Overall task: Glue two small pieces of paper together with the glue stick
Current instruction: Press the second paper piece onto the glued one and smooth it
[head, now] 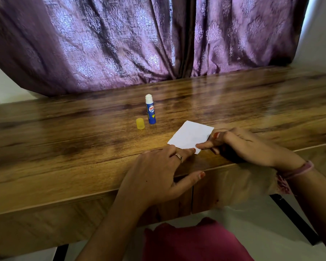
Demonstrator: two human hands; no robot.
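Observation:
A small white paper (190, 135) lies flat on the wooden table (83, 147), near its front edge. Whether a second sheet lies under it I cannot tell. My left hand (158, 172) rests on the table with a straight finger pressing the paper's near corner. My right hand (239, 146) lies at the paper's right side; its extended finger touches the near edge and the other fingers are curled loosely. A blue glue stick (150, 109) stands upright and uncapped behind the paper, its white glue exposed. Its yellow cap (140, 123) stands just left of it.
A purple patterned curtain (139, 38) hangs along the table's far edge. Red cloth (192, 242) shows below the table front, near my body. A pink band sits on my right wrist (297, 170).

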